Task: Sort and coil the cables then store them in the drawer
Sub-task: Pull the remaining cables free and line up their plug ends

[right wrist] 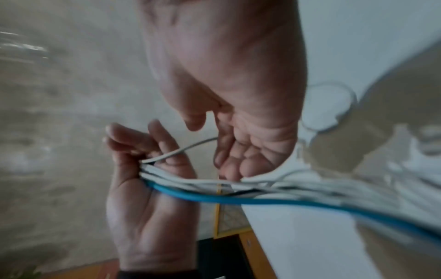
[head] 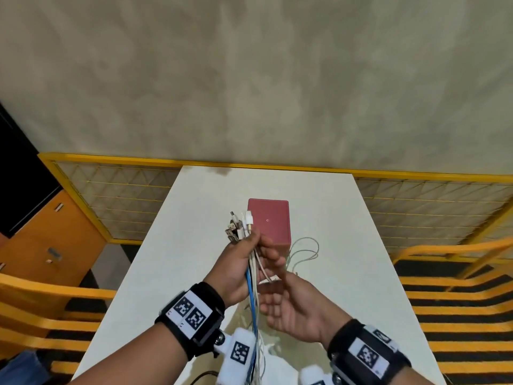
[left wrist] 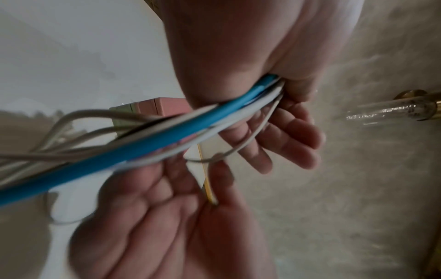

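Nearest the person, both wrists carry black bands with printed markers, and the cables [head: 254, 315] trail down between them toward the near table edge, where their lower ends pass out of view. The left hand [head: 238, 262] is closed around the bundle just below the plugs [head: 238, 226], which fan out above its fist; a blue cable [left wrist: 148, 145] runs among several white and grey ones. The right hand [head: 291, 304] lies palm-up just beside the bundle, its fingers loosely spread; the left wrist view shows one thin grey strand [left wrist: 241, 147] looped across its fingertips [left wrist: 220, 169], but whether it is pinched or only touched cannot be told through the blur. Beyond the hands, on the white table [head: 347, 245], stands a pink box [head: 269, 220], with a loose loop of pale cable [head: 304, 251] lying just right of it. Farther off runs a yellow mesh fence [head: 111, 190]; at far left stands an orange cabinet [head: 47, 240]. Judged from this layout, the task is early: the plugs are gathered in one hand and a strand appears to be being singled out, so sorting is under way. No finished coil is visible, one cable is on the table apart from the bundle, and nothing has been stored; which unit holds the drawer is uncertain.
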### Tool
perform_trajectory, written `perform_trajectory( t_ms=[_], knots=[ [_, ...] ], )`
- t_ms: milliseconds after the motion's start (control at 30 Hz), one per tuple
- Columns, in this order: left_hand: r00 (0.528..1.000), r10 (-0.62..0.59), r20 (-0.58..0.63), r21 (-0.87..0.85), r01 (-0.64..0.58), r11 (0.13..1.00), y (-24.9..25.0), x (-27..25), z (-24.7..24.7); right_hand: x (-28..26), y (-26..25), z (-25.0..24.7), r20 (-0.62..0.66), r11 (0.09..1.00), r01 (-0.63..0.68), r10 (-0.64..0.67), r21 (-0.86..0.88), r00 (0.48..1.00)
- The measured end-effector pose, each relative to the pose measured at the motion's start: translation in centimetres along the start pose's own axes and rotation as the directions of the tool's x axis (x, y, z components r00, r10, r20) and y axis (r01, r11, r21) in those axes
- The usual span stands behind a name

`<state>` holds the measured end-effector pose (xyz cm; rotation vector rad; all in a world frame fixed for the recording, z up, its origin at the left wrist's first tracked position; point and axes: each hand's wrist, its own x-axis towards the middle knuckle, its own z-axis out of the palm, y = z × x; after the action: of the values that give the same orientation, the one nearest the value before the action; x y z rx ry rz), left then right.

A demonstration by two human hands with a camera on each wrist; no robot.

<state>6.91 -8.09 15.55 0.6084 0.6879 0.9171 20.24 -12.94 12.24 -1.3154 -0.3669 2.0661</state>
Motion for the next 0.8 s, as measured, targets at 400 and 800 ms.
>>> perform_trajectory(
  t_ms=[400, 800],
  knots=[
    [0.853, -0.502, -0.145, 0.713, 0.442, 0.544, -4.8, -8.5, -10.1, 2.1, -7.9, -2.6, -0.320, 0.865, 0.349, -0.237, 0.360, 0.917],
    [0.981, 0.181, -0.063, 0.751, -0.073, 0.656, -1.4, -1.0, -1.1, 1.8, -0.7, 3.3, -0.037, 0.913, 0.230, -0.231, 0.337, 0.972]
  ],
)
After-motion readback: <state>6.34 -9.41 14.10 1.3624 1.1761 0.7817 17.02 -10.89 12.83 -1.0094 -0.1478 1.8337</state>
